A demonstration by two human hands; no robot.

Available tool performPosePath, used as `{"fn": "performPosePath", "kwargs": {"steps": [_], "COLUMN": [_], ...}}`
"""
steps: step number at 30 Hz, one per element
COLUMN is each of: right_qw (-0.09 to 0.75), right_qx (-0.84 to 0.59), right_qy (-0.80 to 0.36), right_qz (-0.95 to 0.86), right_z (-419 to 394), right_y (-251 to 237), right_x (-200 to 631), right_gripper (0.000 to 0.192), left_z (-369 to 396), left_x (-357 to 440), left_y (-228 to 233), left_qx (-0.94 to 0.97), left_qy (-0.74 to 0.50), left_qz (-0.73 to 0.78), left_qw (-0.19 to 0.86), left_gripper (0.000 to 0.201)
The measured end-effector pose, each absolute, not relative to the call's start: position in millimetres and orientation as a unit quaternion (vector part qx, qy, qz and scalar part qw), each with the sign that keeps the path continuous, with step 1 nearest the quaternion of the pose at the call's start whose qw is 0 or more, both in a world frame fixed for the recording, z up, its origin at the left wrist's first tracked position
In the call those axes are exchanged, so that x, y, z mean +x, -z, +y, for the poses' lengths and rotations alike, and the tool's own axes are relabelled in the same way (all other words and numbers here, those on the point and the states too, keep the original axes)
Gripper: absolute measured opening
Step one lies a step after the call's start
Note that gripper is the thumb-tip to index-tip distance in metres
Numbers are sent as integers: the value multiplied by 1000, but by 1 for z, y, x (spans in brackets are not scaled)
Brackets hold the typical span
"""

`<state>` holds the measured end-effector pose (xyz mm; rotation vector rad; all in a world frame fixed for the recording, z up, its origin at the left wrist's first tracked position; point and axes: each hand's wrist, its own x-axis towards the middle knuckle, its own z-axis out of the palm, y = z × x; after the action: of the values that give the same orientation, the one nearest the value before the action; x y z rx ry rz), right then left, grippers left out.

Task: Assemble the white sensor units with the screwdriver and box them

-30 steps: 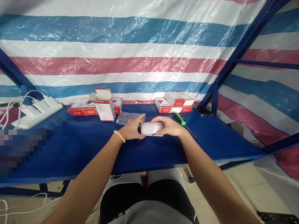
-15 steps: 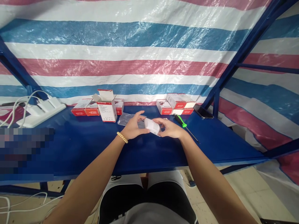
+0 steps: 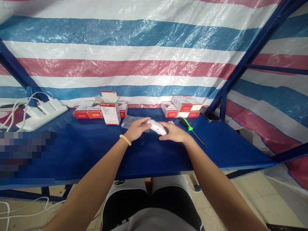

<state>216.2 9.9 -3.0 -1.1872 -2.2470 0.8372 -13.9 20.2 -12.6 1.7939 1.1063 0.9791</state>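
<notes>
Both hands hold a white plastic detector (image 3: 157, 127) above the blue table, its narrow side turned toward me. My left hand (image 3: 137, 129) pinches its left end between thumb and fingers. On the other end, my right hand (image 3: 173, 132) has thumb and fingers closed around it. A clear plastic bag (image 3: 128, 122) lies just behind my left hand. Beyond my right hand, a small white piece (image 3: 171, 122) shows in part. To the right rests a screwdriver (image 3: 189, 127) with a green and black handle. An opened detector box (image 3: 110, 112) stands upright at the back left.
Red and white boxes (image 3: 83, 109) lie behind the opened box, and more boxes (image 3: 184, 104) are stacked at the back right. A phone (image 3: 210, 114) lies beside that stack. A white power strip (image 3: 45, 117) with plugs and cables occupies the left. Blue frame posts (image 3: 222, 106) bound the table (image 3: 154, 160).
The detector has been tilted, so its narrow side now faces me instead of its broad front. My left thumb has moved up to its left end.
</notes>
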Motion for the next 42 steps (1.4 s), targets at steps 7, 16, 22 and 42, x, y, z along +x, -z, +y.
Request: {"fn": "performPosePath", "kwargs": {"steps": [7, 16, 22, 42], "right_qw": [264, 252, 232, 405], "right_qx": [-437, -454, -451, -456], "right_qy": [-255, -229, -182, -192], "right_qz": [-821, -823, -842, -769], "right_z": [9, 13, 13, 16], "right_y": [4, 9, 10, 14], "right_x": [213, 213, 211, 221], "right_gripper": [43, 33, 25, 47], "left_z": [21, 18, 16, 14], "left_x": [-16, -15, -16, -18], "left_y": [9, 9, 9, 11], "left_qx": [721, 768, 786, 788], "left_qy": [-350, -278, -259, -322], "left_qz": [501, 553, 548, 498], "left_qw": [326, 167, 121, 167], "left_gripper": [48, 56, 57, 50]}}
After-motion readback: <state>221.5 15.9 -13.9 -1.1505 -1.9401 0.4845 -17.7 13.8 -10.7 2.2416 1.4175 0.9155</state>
